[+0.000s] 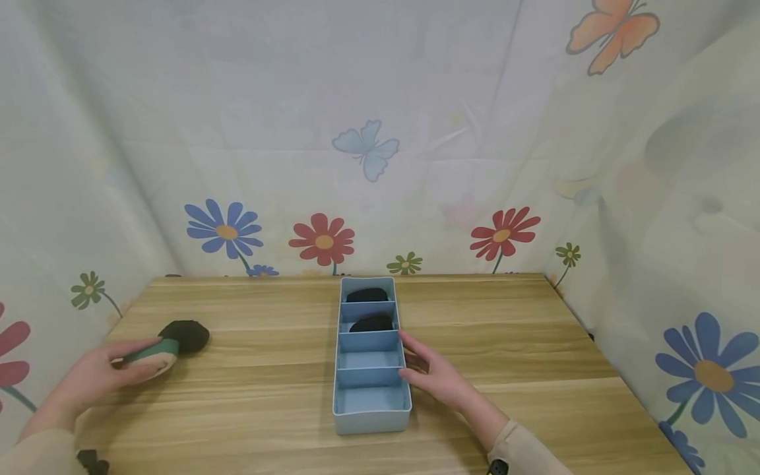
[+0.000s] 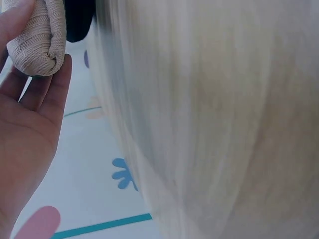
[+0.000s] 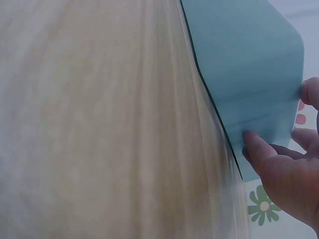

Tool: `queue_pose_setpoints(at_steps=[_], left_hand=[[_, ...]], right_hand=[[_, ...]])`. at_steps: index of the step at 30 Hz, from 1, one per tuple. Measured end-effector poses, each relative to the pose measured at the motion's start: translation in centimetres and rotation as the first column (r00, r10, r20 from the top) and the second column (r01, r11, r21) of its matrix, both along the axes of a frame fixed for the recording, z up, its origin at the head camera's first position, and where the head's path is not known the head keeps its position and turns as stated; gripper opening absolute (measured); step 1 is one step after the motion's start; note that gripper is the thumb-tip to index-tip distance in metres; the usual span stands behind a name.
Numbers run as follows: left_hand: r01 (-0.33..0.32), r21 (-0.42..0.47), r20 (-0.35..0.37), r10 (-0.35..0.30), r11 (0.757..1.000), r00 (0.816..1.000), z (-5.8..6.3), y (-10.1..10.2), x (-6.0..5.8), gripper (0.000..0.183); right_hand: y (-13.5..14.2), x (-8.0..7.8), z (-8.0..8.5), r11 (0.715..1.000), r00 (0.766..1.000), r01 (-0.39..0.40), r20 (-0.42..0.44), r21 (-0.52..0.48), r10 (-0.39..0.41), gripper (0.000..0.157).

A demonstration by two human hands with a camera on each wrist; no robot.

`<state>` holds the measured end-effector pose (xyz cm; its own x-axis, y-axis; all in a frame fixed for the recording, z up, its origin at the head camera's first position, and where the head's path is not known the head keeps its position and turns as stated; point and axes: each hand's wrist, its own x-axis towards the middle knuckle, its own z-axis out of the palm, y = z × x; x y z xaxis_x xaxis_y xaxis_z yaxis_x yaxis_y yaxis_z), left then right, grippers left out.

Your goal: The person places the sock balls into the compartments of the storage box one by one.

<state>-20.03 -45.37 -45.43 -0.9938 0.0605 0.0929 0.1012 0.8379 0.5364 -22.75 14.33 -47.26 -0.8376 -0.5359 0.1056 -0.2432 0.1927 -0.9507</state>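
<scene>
My left hand pinches a rolled sock, green on one side and beige on the other, above the left of the table. The left wrist view shows its beige ribbed knit between thumb and fingers. Just beyond it is a dark rolled sock; whether they touch is unclear. A long blue box with a row of compartments stands mid-table. Its two far compartments each contain a black rolled bundle; the two near ones show bare bottoms. My right hand rests its fingertips against the box's right wall.
A wood-grain table carries everything. Behind it and at both sides hangs a pale curtain printed with flowers and butterflies. A small black object shows by my left sleeve.
</scene>
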Motion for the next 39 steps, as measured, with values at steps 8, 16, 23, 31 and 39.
queue_pose_setpoints(at_steps=[8,16,23,31,39], left_hand=[[0.007,0.003,0.015,-0.007,1.0,1.0,0.8,1.8,-0.5,0.068],[0.021,-0.05,0.033,-0.02,0.999,0.999,1.1,3.7,-1.1,0.069],[0.075,0.015,0.015,-0.075,0.997,0.997,1.4,5.3,-1.5,0.065],[0.091,0.014,-0.008,-0.091,0.996,0.996,1.9,7.4,-1.8,0.067],[0.117,0.05,-0.048,-0.114,0.992,0.992,1.9,9.0,-2.1,0.062]], right_hand=[[-0.1,0.0,0.0,1.0,1.0,0.007,-0.001,0.003,-0.007,0.071],[0.0,0.2,0.1,1.0,1.0,-0.006,-0.012,-0.005,0.006,0.069],[-0.1,0.2,0.2,1.0,1.0,-0.007,-0.003,-0.013,0.007,0.069],[-0.1,0.2,0.1,1.0,1.0,-0.006,-0.005,-0.01,0.006,0.069],[0.0,0.0,0.0,1.0,1.0,-0.014,-0.007,-0.016,0.014,0.07]])
